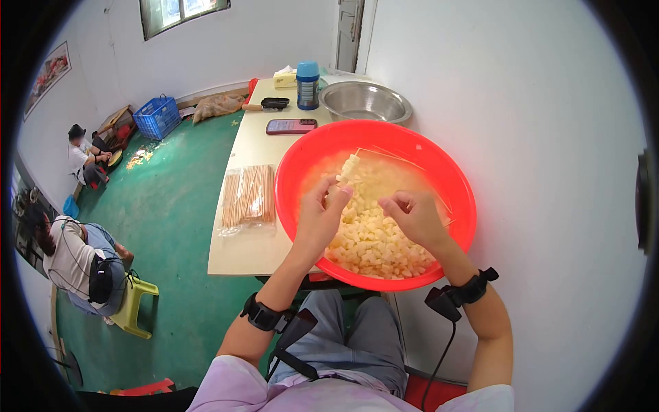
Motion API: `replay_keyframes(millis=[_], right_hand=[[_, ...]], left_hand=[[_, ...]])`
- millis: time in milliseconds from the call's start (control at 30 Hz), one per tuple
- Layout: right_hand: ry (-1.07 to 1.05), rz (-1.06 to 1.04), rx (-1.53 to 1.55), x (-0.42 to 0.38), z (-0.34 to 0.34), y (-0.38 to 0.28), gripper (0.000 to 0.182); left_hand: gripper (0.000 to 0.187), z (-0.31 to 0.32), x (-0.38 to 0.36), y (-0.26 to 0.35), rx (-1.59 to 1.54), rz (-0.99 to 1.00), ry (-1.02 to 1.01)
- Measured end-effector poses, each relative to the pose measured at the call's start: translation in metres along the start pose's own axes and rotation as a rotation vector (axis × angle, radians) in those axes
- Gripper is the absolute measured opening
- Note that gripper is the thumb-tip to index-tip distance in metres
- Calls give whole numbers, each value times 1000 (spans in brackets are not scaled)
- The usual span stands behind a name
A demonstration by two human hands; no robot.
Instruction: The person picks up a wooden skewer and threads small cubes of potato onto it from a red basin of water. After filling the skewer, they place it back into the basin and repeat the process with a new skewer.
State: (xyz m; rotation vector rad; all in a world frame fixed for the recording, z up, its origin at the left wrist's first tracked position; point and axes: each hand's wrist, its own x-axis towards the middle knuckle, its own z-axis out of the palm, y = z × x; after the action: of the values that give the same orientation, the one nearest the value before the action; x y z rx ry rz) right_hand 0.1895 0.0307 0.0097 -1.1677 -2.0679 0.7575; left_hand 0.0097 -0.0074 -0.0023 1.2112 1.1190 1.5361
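Observation:
A large red basin [464,206] on the table holds a heap of small pale yellow cubes [374,240] in liquid. Above its left part, my left hand [322,213] is closed on a thin skewer with several cubes threaded on it [349,168], its bare tip pointing up. My right hand [415,216] hovers over the cubes with thumb and fingers pinched together; whatever is between them is too small to make out. Several loose skewers [395,157] lie along the far inner side of the basin.
The table [226,254] also bears a bag of skewers [248,197], a phone [291,126], a blue-lidded flask [307,86] and a steel bowl [366,101]. A white wall stands close on the right. Two people [86,154] sit at the left.

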Motion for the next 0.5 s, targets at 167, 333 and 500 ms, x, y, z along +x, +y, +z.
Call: replay_keyframes(millis=[167, 333, 500], right_hand=[[58, -191, -51, 0, 3, 5, 11], [-37, -437, -158, 0, 11, 28, 15], [-29, -276, -71, 0, 3, 7, 9]], left_hand=[[27, 0, -1, 1, -16, 37, 25], [26, 1, -2, 3, -44, 15, 16], [27, 0, -2, 3, -47, 6, 3]])
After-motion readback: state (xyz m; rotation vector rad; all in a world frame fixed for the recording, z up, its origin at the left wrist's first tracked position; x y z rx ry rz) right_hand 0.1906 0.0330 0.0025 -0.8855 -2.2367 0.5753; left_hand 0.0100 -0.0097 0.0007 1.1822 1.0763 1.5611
